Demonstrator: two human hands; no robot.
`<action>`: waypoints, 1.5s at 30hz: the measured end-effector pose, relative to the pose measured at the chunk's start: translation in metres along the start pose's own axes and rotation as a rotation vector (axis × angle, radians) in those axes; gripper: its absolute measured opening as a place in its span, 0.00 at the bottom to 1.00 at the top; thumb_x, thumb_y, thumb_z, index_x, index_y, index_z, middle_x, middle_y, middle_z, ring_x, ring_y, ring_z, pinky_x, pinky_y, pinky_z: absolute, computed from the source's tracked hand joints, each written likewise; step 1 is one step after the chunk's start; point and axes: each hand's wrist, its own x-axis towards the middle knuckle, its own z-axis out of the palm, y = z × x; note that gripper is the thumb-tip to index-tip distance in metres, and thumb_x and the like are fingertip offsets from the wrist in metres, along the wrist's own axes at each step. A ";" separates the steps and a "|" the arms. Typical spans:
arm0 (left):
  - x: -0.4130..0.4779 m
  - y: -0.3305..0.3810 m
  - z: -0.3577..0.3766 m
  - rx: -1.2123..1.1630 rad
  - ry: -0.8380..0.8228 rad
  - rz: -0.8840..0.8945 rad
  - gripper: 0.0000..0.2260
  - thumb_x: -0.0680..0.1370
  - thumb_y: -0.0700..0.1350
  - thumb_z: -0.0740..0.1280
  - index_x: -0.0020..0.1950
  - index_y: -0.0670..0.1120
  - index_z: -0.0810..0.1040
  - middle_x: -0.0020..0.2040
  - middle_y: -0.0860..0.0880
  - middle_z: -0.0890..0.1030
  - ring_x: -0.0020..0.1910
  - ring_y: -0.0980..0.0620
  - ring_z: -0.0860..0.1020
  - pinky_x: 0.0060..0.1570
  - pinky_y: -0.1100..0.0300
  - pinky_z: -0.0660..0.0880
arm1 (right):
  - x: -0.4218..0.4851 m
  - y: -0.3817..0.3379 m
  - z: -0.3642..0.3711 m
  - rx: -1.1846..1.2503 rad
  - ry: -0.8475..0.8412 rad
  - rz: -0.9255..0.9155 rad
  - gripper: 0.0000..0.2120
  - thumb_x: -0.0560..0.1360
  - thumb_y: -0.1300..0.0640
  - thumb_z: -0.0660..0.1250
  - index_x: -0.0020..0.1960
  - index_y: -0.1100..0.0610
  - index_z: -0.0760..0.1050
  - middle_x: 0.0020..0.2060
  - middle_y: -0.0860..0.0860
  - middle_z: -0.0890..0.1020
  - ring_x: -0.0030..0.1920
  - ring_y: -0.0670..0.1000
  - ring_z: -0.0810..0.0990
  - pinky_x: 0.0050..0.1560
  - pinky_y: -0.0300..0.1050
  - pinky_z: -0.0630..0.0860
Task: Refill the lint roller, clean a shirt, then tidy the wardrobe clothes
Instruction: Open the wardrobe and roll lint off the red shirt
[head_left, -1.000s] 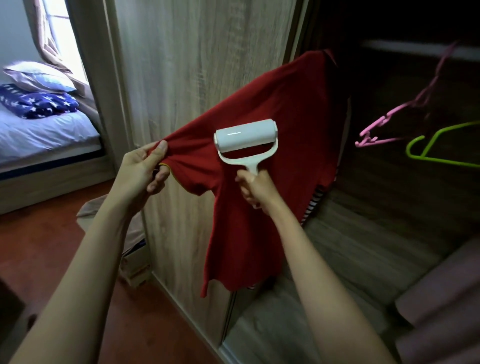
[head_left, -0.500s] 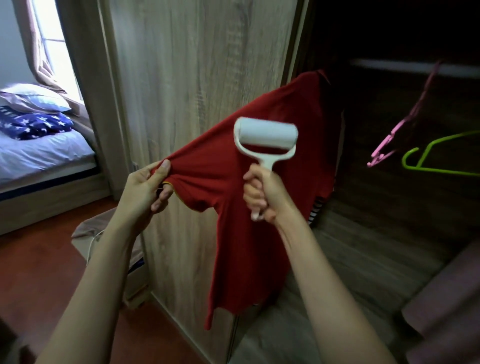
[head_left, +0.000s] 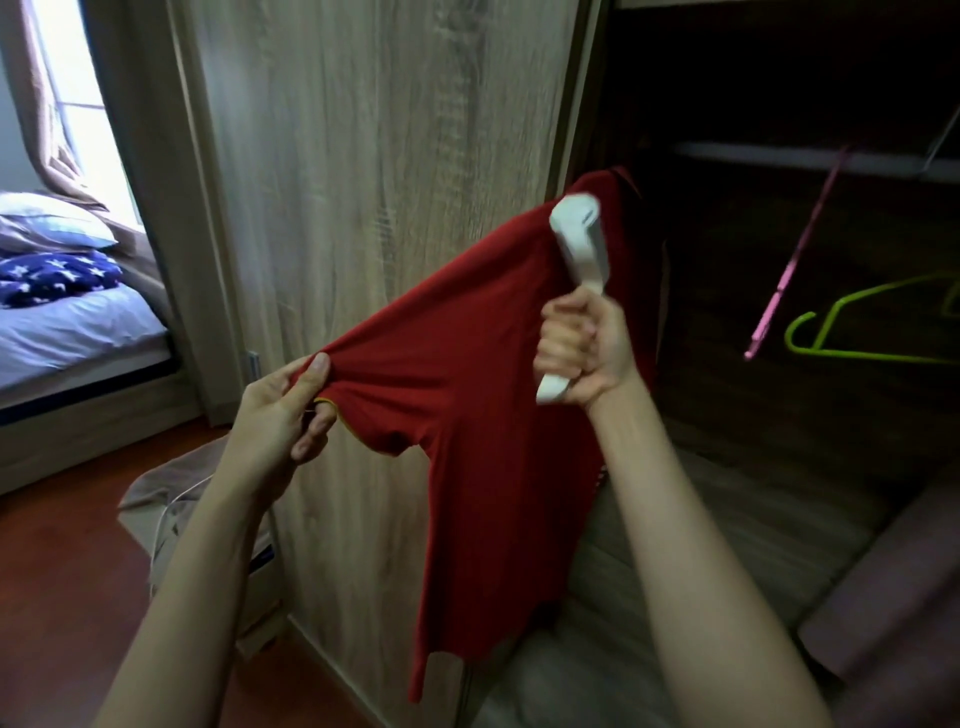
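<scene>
Head cam: left grip (head_left: 280, 415) pinches red shirt (head_left: 488, 426) by its sleeve. White lint roller (head_left: 577, 244) is held tight in right grip (head_left: 584, 353), up near shirt's top.

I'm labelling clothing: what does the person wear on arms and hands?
The left forearm and right forearm are bare to the frame's edge, no sleeve in view. The left hand and right hand show no glove, watch, bracelet or ring.

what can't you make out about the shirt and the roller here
1. Head view: the lint roller is motion-blurred; contact with the red shirt is unclear.
2. Shirt's collar and any hanger: lost in the dark wardrobe, behind the roller.
3. Roller handle's middle: covered by the right hand.
</scene>
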 end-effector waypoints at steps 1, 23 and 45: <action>0.000 0.001 0.001 0.001 0.000 0.002 0.09 0.82 0.46 0.59 0.48 0.44 0.77 0.21 0.51 0.64 0.14 0.59 0.56 0.18 0.69 0.51 | 0.005 -0.018 -0.001 -0.032 0.016 -0.025 0.18 0.69 0.61 0.61 0.23 0.52 0.61 0.15 0.46 0.57 0.15 0.45 0.55 0.18 0.37 0.56; 0.004 0.003 0.010 -0.019 0.063 0.003 0.12 0.82 0.45 0.59 0.42 0.48 0.78 0.20 0.51 0.63 0.13 0.60 0.56 0.18 0.75 0.51 | 0.016 -0.103 -0.062 -0.066 0.154 -0.182 0.18 0.66 0.61 0.63 0.20 0.54 0.63 0.11 0.46 0.60 0.13 0.45 0.54 0.15 0.36 0.53; 0.002 -0.007 0.016 0.012 0.111 0.000 0.10 0.82 0.45 0.58 0.45 0.45 0.75 0.19 0.52 0.63 0.13 0.60 0.55 0.18 0.73 0.50 | -0.033 0.078 -0.153 -0.095 0.049 0.171 0.21 0.62 0.56 0.71 0.25 0.50 0.57 0.15 0.47 0.54 0.15 0.46 0.50 0.19 0.34 0.51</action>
